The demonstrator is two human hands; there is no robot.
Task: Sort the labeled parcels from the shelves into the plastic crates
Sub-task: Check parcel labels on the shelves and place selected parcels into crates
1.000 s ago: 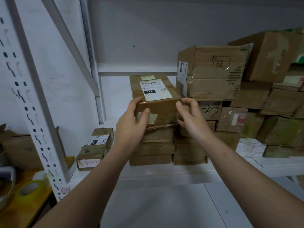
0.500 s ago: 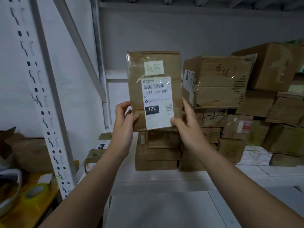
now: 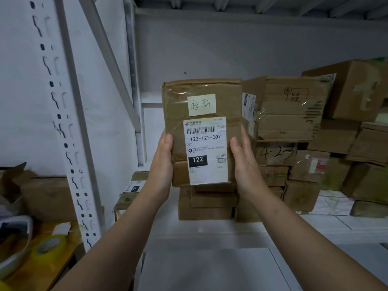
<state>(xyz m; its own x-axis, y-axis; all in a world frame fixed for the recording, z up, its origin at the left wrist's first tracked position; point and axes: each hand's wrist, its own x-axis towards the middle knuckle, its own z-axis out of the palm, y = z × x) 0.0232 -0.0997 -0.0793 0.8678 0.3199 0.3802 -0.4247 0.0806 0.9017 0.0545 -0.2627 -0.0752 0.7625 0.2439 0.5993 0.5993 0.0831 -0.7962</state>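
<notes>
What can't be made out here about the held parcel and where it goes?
Head view:
No crates in frame.
Fine print on the label under 122-122-C07: too small.
Fingers of the left hand and right hand: hidden behind the parcel.
Stacked boxes beneath: partly covered by parcel and hands.

The flat brown cardboard parcel [image 3: 201,95] hides the fingers of the left hand [image 3: 162,164] and right hand [image 3: 246,168]. Fine print on its white shipping label [image 3: 206,150] is too small to read.
</notes>
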